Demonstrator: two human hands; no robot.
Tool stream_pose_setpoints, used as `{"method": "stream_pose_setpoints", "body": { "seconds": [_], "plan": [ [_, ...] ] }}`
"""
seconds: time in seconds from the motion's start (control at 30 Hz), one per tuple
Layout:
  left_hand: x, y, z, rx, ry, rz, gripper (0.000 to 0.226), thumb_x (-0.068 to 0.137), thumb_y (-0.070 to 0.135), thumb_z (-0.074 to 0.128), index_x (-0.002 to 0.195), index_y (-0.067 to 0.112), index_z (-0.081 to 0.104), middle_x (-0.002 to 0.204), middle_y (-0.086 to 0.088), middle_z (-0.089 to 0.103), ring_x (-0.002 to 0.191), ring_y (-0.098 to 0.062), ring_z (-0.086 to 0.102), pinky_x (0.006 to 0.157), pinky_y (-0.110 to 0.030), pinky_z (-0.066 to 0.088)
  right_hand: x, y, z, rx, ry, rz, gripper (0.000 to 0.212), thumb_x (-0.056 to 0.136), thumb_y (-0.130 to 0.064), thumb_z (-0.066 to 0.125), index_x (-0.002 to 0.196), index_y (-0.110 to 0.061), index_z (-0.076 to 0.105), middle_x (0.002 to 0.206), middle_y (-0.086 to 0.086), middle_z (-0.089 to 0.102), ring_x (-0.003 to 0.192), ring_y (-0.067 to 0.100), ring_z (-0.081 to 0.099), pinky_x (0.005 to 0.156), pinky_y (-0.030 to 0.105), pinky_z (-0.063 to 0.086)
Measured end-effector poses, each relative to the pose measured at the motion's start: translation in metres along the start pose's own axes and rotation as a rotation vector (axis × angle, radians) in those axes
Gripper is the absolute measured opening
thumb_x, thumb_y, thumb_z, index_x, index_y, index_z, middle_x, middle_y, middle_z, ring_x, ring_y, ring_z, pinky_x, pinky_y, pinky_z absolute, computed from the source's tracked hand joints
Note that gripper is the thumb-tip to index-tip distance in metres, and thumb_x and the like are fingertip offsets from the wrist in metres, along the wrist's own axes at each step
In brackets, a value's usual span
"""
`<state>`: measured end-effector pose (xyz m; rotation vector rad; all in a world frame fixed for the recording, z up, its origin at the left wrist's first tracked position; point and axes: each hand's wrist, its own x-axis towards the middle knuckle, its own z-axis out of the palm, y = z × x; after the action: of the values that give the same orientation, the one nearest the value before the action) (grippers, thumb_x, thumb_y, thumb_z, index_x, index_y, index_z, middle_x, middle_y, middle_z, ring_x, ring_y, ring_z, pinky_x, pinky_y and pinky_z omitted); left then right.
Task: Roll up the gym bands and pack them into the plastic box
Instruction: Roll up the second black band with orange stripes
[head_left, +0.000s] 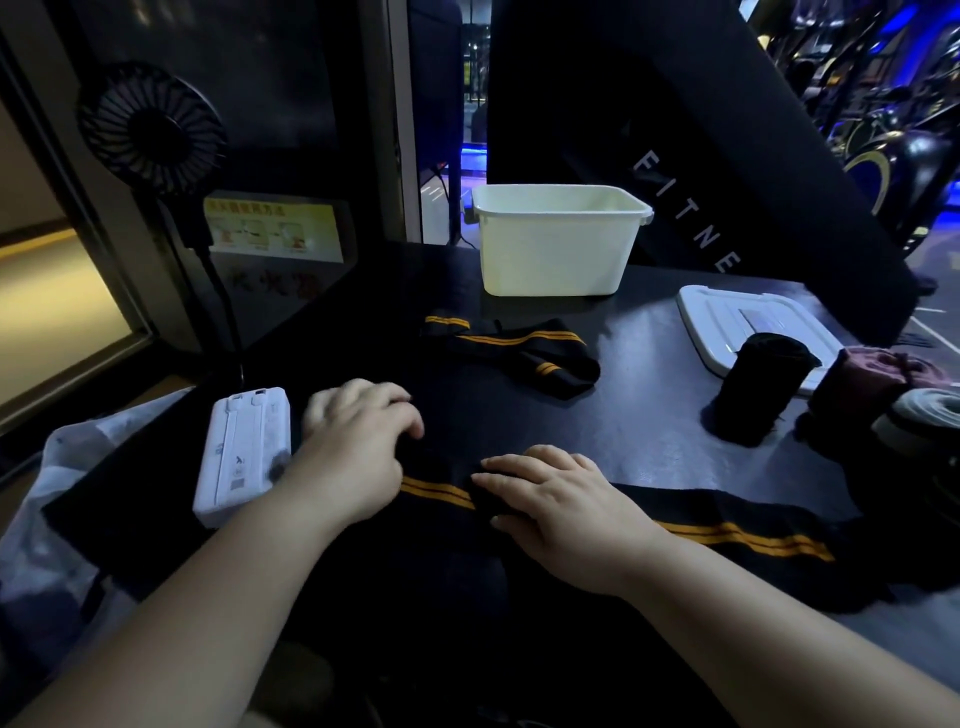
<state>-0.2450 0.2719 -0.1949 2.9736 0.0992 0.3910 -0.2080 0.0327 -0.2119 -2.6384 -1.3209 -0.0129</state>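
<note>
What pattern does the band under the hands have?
The band is black with two orange stripes, head view.

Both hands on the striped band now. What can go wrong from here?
1. The striped band trails slack to the right of the right hand; the roll may wind skewed or loose.
2. The left hand works right beside the white device; a nudge might shove it.
3. The rolled black band stands on end by the lid; a bump could topple it.

likely a gym, fitness sign, exercise machines
</note>
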Motion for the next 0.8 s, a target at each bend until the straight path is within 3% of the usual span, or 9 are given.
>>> {"method": "stream_pose_setpoints", "body": {
  "seconds": [0.07, 0.17, 0.27, 0.37, 0.5, 0.8],
  "plan": [
    [-0.005, 0.020, 0.002, -0.164, -0.044, 0.124, 0.034, 0.088, 0.023, 0.057, 0.120, 0.038, 0.059, 0.138, 0.019, 0.045, 0.136, -0.011, 0.032, 0.112, -0.034, 0.022, -0.004, 0.002, -0.006, 0.051, 0.000, -0.001, 0.062, 0.090, -0.057, 0.026, 0.145, -0.033, 0.040, 0.153, -0.013, 0.033, 0.136, 0.015, 0.034, 0.110, 0.034, 0.033],
    [-0.015, 0.037, 0.009, -0.231, -0.312, 0.163, 0.051, 0.098, 0.054, 0.036, 0.146, 0.038, 0.034, 0.157, 0.020, 0.021, 0.147, -0.003, 0.008, 0.121, -0.033, 0.004, -0.021, 0.009, -0.019, 0.040, 0.051, 0.033, 0.060, 0.091, -0.055, 0.029, 0.143, -0.029, 0.044, 0.155, -0.005, 0.031, 0.136, 0.018, 0.035, 0.111, 0.035, 0.034],
    [-0.020, 0.036, 0.014, -0.164, -0.446, 0.140, 0.083, 0.077, 0.081, 0.016, 0.151, 0.045, 0.013, 0.160, 0.023, -0.002, 0.145, 0.001, -0.012, 0.118, -0.042, -0.016, -0.048, 0.024, -0.031, -0.069, -0.016, 0.171, 0.075, 0.082, -0.071, 0.012, 0.145, -0.039, 0.036, 0.159, -0.011, 0.018, 0.144, 0.015, 0.021, 0.116, 0.036, 0.017],
    [-0.020, 0.038, 0.015, -0.115, -0.448, 0.147, 0.107, 0.053, 0.096, -0.004, 0.150, 0.050, 0.003, 0.159, 0.024, -0.011, 0.146, -0.004, -0.019, 0.117, -0.049, -0.018, -0.071, 0.040, -0.033, -0.129, -0.125, 0.322, 0.105, 0.060, -0.089, -0.020, 0.148, -0.047, 0.019, 0.160, -0.019, 0.002, 0.148, 0.008, -0.001, 0.121, 0.044, -0.003],
    [-0.018, 0.041, 0.016, -0.095, -0.459, 0.135, 0.106, 0.052, 0.097, -0.002, 0.149, 0.053, 0.002, 0.159, 0.024, -0.012, 0.146, -0.007, -0.021, 0.116, -0.052, -0.017, -0.084, 0.047, -0.025, -0.079, -0.161, 0.421, 0.101, 0.055, -0.090, -0.024, 0.147, -0.056, 0.001, 0.160, -0.021, -0.003, 0.147, 0.003, -0.011, 0.120, 0.048, -0.007],
    [-0.015, 0.046, 0.011, -0.050, -0.463, 0.037, 0.094, 0.064, 0.088, 0.008, 0.150, 0.051, 0.000, 0.159, 0.021, -0.014, 0.146, -0.011, -0.022, 0.116, -0.053, -0.017, -0.079, 0.052, -0.021, -0.040, -0.149, 0.470, 0.107, 0.051, -0.092, -0.022, 0.149, -0.051, -0.004, 0.161, -0.019, -0.008, 0.148, 0.009, -0.014, 0.119, 0.054, -0.007]
  ]
}}
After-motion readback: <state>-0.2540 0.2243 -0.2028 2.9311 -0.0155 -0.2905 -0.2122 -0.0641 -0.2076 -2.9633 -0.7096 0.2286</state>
